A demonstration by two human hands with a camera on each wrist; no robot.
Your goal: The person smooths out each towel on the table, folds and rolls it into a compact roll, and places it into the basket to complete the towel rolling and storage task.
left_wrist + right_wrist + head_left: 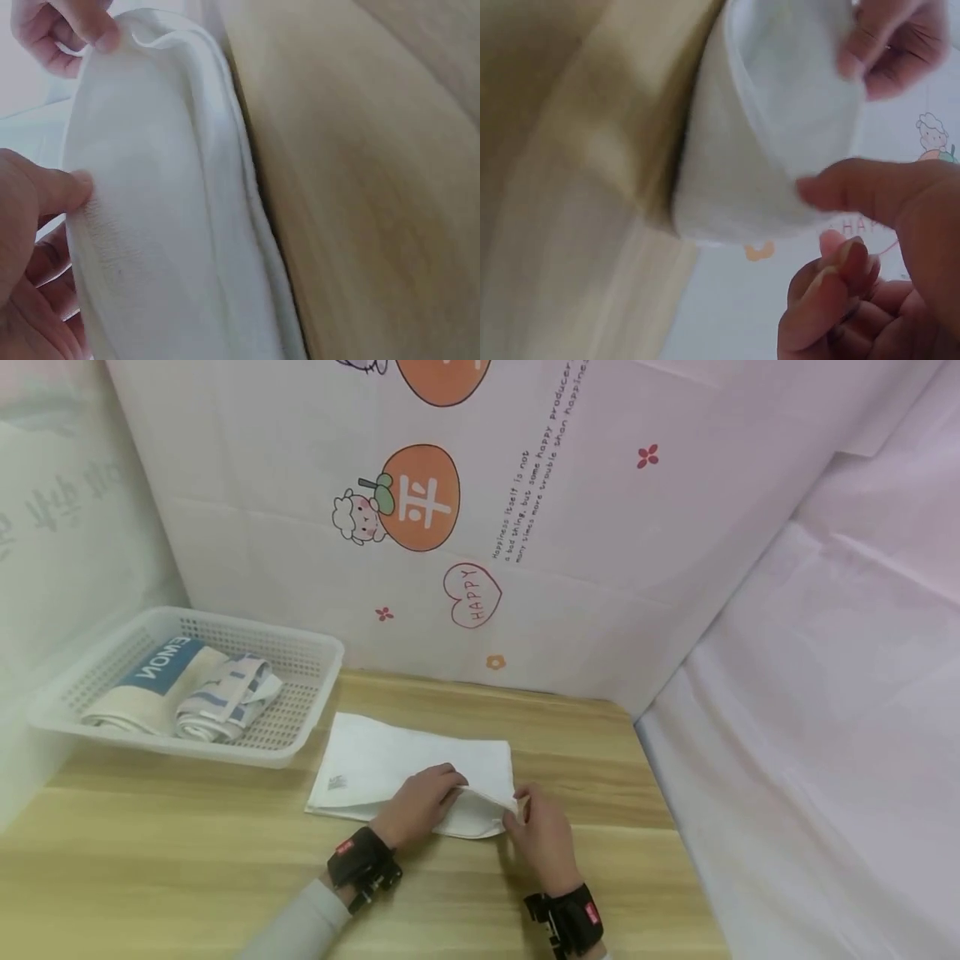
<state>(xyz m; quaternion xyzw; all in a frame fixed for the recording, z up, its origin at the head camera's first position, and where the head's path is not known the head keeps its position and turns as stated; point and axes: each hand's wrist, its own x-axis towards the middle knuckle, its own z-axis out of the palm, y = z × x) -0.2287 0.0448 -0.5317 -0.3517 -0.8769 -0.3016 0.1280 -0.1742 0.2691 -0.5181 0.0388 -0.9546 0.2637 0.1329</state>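
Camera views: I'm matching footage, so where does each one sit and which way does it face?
Head: worn high, looks down at table, white towel, basket; both hands and wrist straps show.
Left wrist: beside left hand, faces the lifted towel edge.
Right wrist: beside right hand, faces the same edge, wall behind.
Shared: towel and both hands.
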